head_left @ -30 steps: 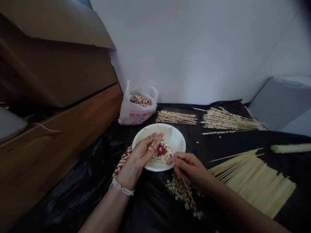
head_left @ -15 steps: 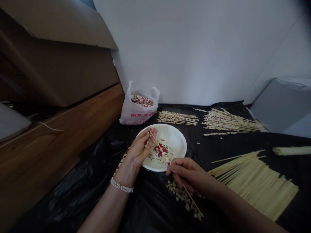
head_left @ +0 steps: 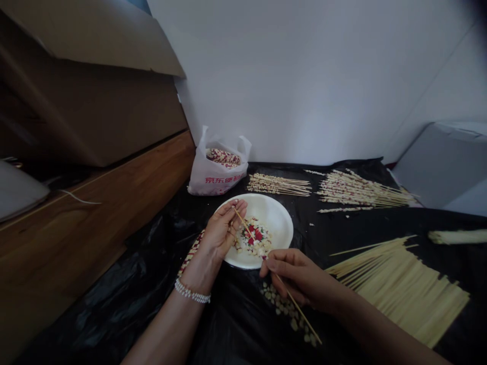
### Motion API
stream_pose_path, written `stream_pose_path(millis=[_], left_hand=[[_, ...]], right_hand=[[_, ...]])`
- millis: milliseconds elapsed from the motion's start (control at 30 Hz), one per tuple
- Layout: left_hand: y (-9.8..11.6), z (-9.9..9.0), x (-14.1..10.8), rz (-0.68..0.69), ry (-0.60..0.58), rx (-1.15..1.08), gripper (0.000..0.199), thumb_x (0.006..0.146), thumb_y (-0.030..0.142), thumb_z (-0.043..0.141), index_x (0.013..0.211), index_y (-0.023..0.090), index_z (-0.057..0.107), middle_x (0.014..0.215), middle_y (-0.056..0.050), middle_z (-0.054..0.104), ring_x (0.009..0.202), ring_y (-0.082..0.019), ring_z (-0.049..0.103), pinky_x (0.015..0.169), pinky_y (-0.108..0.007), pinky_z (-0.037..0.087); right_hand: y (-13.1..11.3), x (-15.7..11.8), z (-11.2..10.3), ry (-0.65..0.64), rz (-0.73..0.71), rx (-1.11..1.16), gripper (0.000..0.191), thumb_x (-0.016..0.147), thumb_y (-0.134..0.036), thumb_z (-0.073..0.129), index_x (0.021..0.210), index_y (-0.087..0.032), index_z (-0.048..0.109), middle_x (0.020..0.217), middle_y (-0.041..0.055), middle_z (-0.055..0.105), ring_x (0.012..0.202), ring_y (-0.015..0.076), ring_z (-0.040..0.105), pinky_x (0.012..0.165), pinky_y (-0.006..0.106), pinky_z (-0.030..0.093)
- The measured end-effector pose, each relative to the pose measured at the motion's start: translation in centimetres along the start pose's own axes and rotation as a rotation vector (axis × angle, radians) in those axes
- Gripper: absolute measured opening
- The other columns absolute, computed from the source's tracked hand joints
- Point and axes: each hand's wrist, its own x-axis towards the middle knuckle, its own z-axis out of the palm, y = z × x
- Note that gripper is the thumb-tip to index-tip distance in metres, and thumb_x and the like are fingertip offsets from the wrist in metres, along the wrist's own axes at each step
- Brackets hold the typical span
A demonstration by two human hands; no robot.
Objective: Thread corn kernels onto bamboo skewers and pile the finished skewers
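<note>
Head view: white bag (head_left: 201, 175) behind bowl (head_left: 280, 218), to its left; red 京东便利 can be read, rest lost in folds. Left hand (head_left: 220, 229) over bowl's left rim, fingers curled at tip of skewer (head_left: 299, 308); pinch can't be told. Skewer, slanted across bowl, probably light, stiff, snappable; best held mid-shaft. It's clamped by right hand (head_left: 291, 272) at bowl's near-right rim.

The round white bowl (head_left: 280, 223) looks smooth and glossy; the black plastic sheet (head_left: 152, 299) under it, wrinkled and shiny. At four o'clock from the bowl, the thin pale wooden sticks (head_left: 407, 291) look matt.
</note>
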Motion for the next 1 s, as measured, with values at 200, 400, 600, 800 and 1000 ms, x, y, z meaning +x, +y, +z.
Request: stream_pose_path(millis=[200,400,600,800,1000], left_hand=[[0.0,0.2,-0.2,-0.026,0.038,-0.021,0.021,0.081,-0.004,0.055,0.091,0.01,0.067,0.091,-0.012,0.074,0.084,-0.015,0.071,0.08,-0.021,0.057],[-0.2,0.1,-0.1,-0.016,0.054,-0.013,0.02,0.081,-0.003,0.057,0.091,0.011,0.067,0.09,-0.011,0.074,0.084,-0.014,0.071,0.079,-0.02,0.056],[-0.7,0.1,0.1,0.061,0.058,0.047,0.016,0.082,-0.002,0.056,0.082,0.01,0.066,0.09,-0.011,0.074,0.086,-0.014,0.071,0.081,-0.021,0.056],[-0.8,0.3,-0.1,0.092,0.079,0.05,0.015,0.081,-0.004,0.057,0.082,0.009,0.066,0.091,-0.012,0.073,0.085,-0.015,0.071,0.082,-0.022,0.055],[-1.2,0.1,0.1,0.076,0.052,0.043,0.015,0.082,-0.003,0.056,0.083,0.008,0.066,0.09,-0.011,0.073,0.085,-0.014,0.071,0.081,-0.021,0.055]], right_hand=[[0.1,0.0,0.3,0.009,-0.002,0.027,0.029,0.088,-0.042,0.059,0.085,-0.014,0.067,0.047,-0.0065,0.058,0.025,0.0015,0.027,0.027,0.016,0.016],[0.0,-0.1,0.8,0.027,-0.018,0.063,0.029,0.089,-0.041,0.058,0.084,-0.014,0.068,0.047,-0.0055,0.058,0.025,0.0007,0.026,0.027,0.016,0.014],[0.1,-0.1,1.2,0.032,-0.035,0.079,0.027,0.09,-0.039,0.058,0.081,-0.015,0.067,0.047,-0.0052,0.059,0.024,0.0005,0.029,0.026,0.015,0.014],[0.4,0.0,1.3,0.044,-0.034,0.068,0.027,0.089,-0.04,0.059,0.081,-0.015,0.066,0.047,-0.0057,0.059,0.024,0.0011,0.031,0.025,0.015,0.016],[0.6,0.2,1.4,0.058,-0.035,0.044,0.027,0.086,-0.042,0.06,0.08,-0.016,0.066,0.047,-0.0061,0.059,0.024,0.0019,0.033,0.026,0.015,0.019]])
